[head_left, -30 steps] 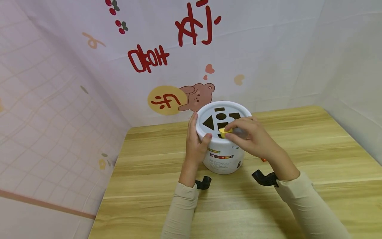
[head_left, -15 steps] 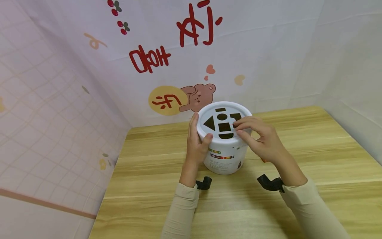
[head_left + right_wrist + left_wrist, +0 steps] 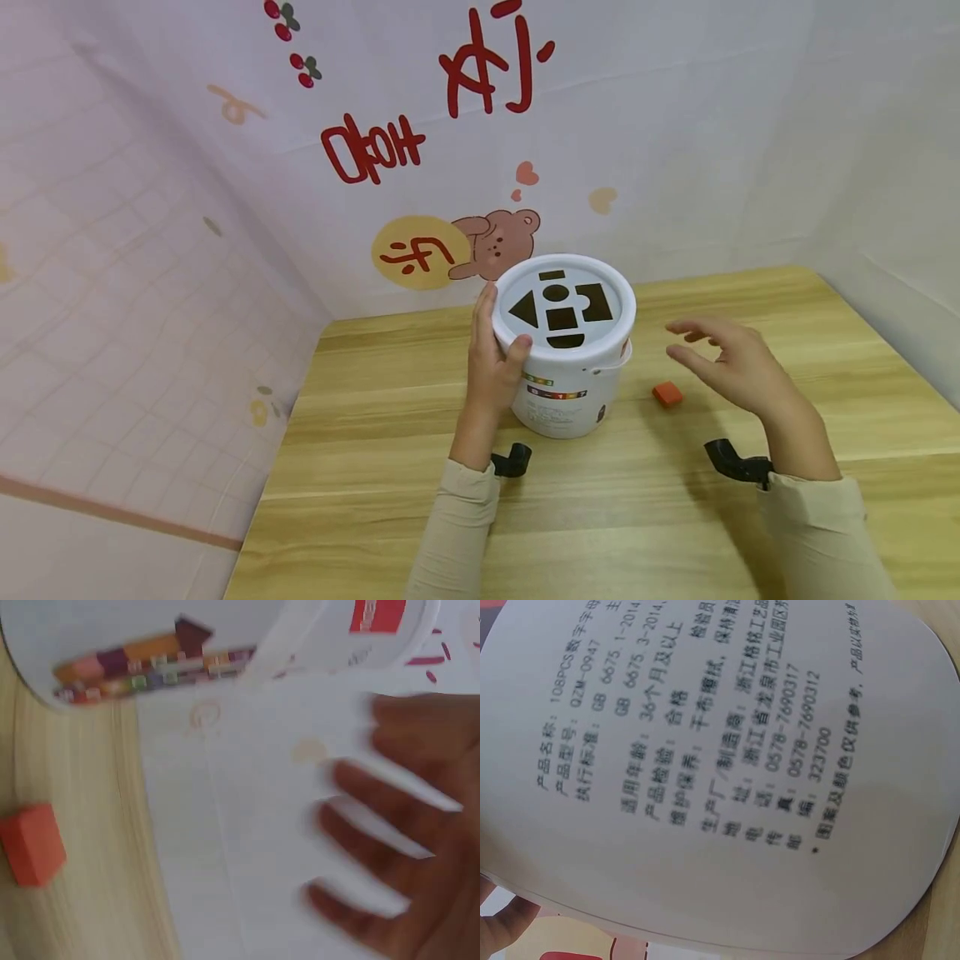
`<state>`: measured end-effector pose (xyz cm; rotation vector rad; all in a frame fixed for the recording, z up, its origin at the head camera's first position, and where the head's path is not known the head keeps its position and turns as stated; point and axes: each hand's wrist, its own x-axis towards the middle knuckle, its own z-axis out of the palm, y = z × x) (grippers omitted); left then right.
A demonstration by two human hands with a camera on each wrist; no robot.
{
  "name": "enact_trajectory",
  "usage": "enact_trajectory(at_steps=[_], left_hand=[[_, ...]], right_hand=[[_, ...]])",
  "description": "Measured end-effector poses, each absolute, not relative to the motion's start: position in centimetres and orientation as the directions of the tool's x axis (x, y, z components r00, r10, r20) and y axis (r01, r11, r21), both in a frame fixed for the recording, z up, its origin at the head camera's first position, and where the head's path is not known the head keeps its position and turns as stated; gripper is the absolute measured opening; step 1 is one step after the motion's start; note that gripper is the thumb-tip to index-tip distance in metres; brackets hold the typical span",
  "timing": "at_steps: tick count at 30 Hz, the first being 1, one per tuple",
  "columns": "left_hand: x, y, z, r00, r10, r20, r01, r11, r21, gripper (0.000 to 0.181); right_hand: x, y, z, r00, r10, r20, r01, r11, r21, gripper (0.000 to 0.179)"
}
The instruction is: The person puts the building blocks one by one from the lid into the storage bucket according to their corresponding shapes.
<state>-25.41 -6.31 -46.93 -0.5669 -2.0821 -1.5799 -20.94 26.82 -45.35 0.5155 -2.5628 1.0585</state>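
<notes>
A white plastic bucket (image 3: 562, 400) stands upright on the table, its shape-sorter lid (image 3: 618, 312) on top with dark cutouts, among them a triangle, a circle and a square. My left hand (image 3: 492, 367) grips the bucket's left side, thumb at the rim's front and fingers along its far left. In the left wrist view, the bucket's printed wall (image 3: 705, 877) fills most of the picture. My right hand (image 3: 731, 362) is in the air right of the bucket, fingers spread and slightly bent, holding nothing. Below it and to its left, an orange-red block (image 3: 667, 394) lies on the table.
The bucket's white handle (image 3: 617, 362) hangs down on its right side. A wood-grain table (image 3: 585, 525) lies under everything. Behind it rises a white printed cloth (image 3: 675, 125) with red characters and a cartoon bear, close at the bucket's back.
The yellow block, pinched over the lid's lowest slot a second ago, no longer shows. My right hand has moved right, off the lid, uncovering the orange-red block. My left hand stays put.
</notes>
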Motion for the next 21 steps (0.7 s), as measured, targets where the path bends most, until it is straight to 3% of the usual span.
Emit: enact_trajectory(at_steps=[2, 4, 7, 13, 21], left_hand=[[-25.4, -6.5, -46.9, -0.806, 0.036, 0.591, 0.578, 0.261, 0.773, 0.106], [-25.4, -6.6, -46.8, -0.806, 0.032, 0.591, 0.577, 0.259, 0.774, 0.105], [-25.4, -6.7, -46.8, -0.806, 0.037, 0.591, 0.579, 0.255, 0.774, 0.105], [-25.4, -6.6, -46.9, -0.804, 0.044, 0.593, 0.584, 0.243, 0.774, 0.107], [-25.4, -6.3, -47.1, -0.811, 0.053, 0.583, 0.578, 0.223, 0.785, 0.107]], right_hand=[[-21.2, 27.3, -46.0, -0.931, -0.299, 0.208, -0.364, 0.718, -0.593, 0.040], [-21.6, 27.4, -46.7, -0.929, -0.368, 0.028, -0.314, 0.749, -0.583, 0.049], [-22.2, 27.4, -48.0, -0.916, -0.388, -0.105, -0.262, 0.774, -0.576, 0.059], [-22.7, 27.0, -49.9, -0.923, -0.363, -0.131, -0.229, 0.788, -0.572, 0.058], [-23.4, 27.3, -51.7, -0.927, -0.373, -0.031, -0.304, 0.797, -0.522, 0.029]])
